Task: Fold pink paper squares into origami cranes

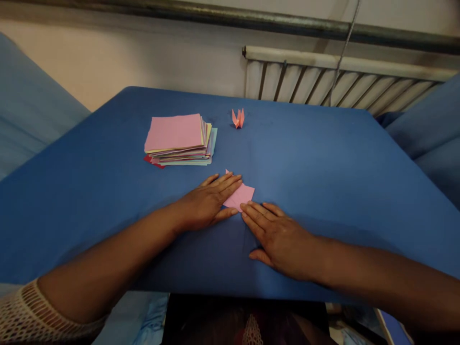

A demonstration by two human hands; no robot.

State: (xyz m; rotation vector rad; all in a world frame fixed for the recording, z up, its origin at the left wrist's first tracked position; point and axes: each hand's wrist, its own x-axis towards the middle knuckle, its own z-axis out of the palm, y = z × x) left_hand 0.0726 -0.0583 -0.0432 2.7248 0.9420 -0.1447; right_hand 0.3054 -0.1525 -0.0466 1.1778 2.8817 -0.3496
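A small pink folded paper lies flat on the blue table, with one pointed tip showing beyond my fingers. My left hand rests on its left part, fingers stretched out and thumb along the near edge. The tips of my right hand touch the paper's near right corner, its fingers extended and the thumb spread apart. Part of the paper is hidden under my left fingers. Neither hand grasps anything.
Behind my left hand sits a stack of coloured paper sheets, pink on top. A folded orange-pink paper figure stands near the table's far edge. Beyond the table are a radiator and a pipe. Blue fabric hangs at both sides.
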